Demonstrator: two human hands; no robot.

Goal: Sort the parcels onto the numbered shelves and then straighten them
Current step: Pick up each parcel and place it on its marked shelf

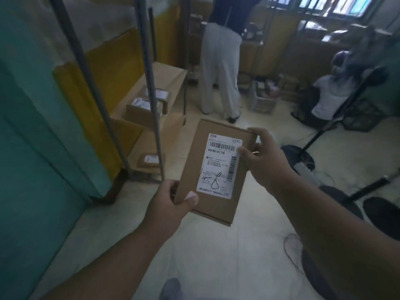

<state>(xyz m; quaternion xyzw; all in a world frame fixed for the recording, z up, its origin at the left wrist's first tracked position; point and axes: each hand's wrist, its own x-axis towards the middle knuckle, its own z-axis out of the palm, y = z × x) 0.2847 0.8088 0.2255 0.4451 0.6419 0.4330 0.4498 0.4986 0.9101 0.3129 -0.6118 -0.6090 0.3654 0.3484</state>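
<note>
While L hand (173,200) pinches, parcel (194,169) betw. R fingers (259,135).

1. Open floor (216,256) lies below and ahead of the held parcel (214,169) — free passage straight forward.
2. To the left, two grey shelf posts (149,83) stand in front of the cardboard shelves (166,79); a hand can pass only between them.
3. The upper shelf carries two boxes (145,107), the lower one a small parcel (150,160), with bare board beside them.
4. A green curtain (32,148) closes the far left.
5. A standing person (218,72) blocks the aisle ahead — black stand bases (298,156) and cables crowd the right.
</note>
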